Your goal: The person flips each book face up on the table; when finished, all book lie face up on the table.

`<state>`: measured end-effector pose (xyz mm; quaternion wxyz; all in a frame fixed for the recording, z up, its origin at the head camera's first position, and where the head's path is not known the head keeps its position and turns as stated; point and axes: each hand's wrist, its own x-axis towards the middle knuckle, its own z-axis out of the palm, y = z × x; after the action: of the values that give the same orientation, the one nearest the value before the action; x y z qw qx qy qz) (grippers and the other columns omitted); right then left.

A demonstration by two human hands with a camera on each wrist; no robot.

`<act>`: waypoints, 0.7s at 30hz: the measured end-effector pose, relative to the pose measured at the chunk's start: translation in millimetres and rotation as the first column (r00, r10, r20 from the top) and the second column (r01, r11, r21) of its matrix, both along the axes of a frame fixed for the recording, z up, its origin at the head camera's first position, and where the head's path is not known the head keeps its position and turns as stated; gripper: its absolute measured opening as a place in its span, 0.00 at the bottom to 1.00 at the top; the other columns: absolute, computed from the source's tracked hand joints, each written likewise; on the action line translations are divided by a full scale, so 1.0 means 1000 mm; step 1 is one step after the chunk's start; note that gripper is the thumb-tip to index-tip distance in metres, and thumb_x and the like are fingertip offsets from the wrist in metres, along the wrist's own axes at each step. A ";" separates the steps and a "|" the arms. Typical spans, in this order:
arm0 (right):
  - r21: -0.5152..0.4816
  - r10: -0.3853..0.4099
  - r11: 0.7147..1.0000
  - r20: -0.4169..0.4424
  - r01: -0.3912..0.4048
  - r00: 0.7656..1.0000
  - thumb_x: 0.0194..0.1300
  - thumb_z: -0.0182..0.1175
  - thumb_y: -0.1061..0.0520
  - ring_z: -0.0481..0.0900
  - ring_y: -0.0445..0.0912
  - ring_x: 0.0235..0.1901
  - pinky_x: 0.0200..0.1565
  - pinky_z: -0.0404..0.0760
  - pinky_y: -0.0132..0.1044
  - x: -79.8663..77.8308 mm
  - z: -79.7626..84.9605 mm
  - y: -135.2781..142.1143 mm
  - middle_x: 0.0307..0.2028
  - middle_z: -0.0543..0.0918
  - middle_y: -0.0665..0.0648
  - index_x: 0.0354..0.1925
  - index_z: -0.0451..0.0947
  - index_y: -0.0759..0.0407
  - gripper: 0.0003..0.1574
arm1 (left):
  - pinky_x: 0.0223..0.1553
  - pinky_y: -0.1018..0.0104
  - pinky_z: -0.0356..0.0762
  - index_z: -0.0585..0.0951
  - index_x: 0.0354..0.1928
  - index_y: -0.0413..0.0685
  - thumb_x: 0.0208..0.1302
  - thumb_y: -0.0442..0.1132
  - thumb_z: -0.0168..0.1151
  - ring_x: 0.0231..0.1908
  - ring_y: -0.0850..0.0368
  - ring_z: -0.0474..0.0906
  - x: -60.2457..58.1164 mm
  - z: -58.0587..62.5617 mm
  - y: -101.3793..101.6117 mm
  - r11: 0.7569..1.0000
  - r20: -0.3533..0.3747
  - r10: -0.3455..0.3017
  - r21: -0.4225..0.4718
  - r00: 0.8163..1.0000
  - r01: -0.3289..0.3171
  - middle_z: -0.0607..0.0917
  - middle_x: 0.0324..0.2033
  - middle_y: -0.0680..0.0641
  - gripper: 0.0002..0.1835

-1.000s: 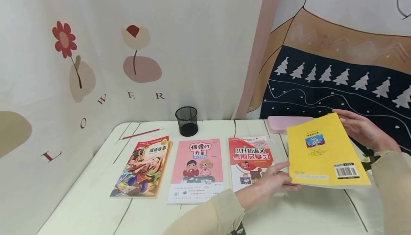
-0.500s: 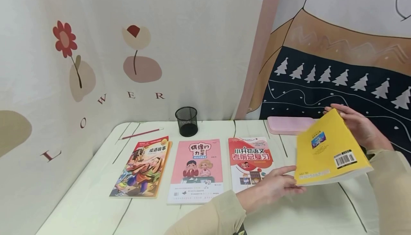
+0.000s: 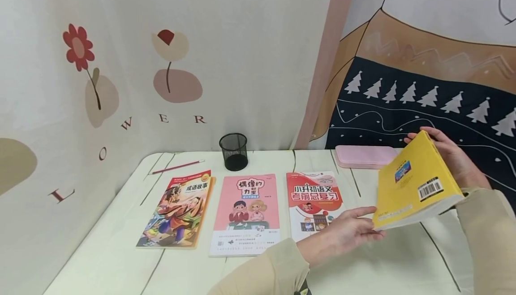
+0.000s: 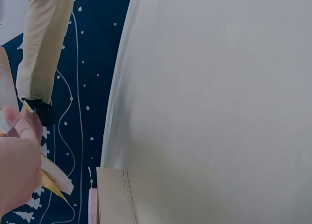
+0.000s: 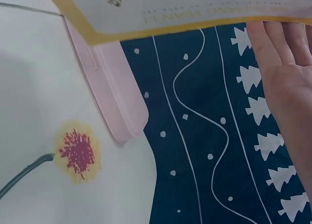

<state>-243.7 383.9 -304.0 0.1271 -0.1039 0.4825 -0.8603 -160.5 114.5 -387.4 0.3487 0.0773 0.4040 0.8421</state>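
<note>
A yellow book (image 3: pixel 413 185) is held tilted above the right side of the table, its back cover with a barcode facing up. My left hand (image 3: pixel 350 231) pinches its lower left corner. At the upper right edge, my right hand (image 3: pixel 453 156) grips the book, with some fingers hidden behind it. In the left wrist view, the left hand (image 4: pixel 19 170) is beside the book's page edges (image 4: pixel 58 176). The right wrist view shows the book's white, yellow-bordered face (image 5: pixel 190 9) overhead and the right hand (image 5: pixel 287 68) at its edge.
Three books lie in a row: an idiom storybook (image 3: pixel 177 212), a pink book (image 3: pixel 250 201) and a red-and-white book (image 3: pixel 312 196). Behind them are a red pencil (image 3: pixel 177 167), a black mesh pen holder (image 3: pixel 234 151) and a pink pencil case (image 3: pixel 364 156). A printed curtain (image 3: pixel 258 62) hangs behind the table.
The yellow book has swung to the right and tilted more steeply, so its bottom page edges show. The left hand moved slightly right with it. The three books on the table stayed put.
</note>
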 end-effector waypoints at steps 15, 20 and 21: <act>0.044 0.076 0.997 -0.311 -0.065 0.947 0.68 0.28 0.71 0.70 0.51 0.51 0.43 0.75 0.45 -0.022 -0.009 0.019 0.47 0.75 0.59 0.54 0.66 0.57 0.25 | 0.31 0.67 0.78 0.76 0.39 0.39 0.56 0.25 0.53 0.34 0.40 0.78 0.016 -0.007 0.018 0.959 -0.107 0.196 -0.185 0.975 -0.213 0.80 0.31 0.39 0.09; 0.055 0.080 0.996 -0.326 -0.065 0.942 0.68 0.29 0.70 0.71 0.50 0.51 0.45 0.74 0.39 -0.024 -0.011 0.021 0.47 0.75 0.59 0.53 0.66 0.58 0.24 | 0.29 0.65 0.78 0.76 0.32 0.37 0.53 0.23 0.53 0.31 0.38 0.78 0.019 -0.006 0.023 0.935 -0.121 0.285 -0.184 0.951 -0.303 0.79 0.29 0.38 0.06; 0.063 0.079 0.996 -0.330 -0.062 0.941 0.68 0.29 0.70 0.72 0.49 0.50 0.45 0.74 0.37 -0.024 -0.011 0.021 0.47 0.75 0.58 0.53 0.66 0.58 0.24 | 0.29 0.64 0.78 0.77 0.32 0.37 0.53 0.23 0.53 0.31 0.38 0.78 0.020 -0.005 0.023 0.930 -0.126 0.297 -0.186 0.947 -0.317 0.79 0.28 0.38 0.07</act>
<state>-267.5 405.3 -315.0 0.0774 -0.2610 0.5153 -0.8126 -140.9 138.0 -392.5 0.1991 0.0172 0.5113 0.8359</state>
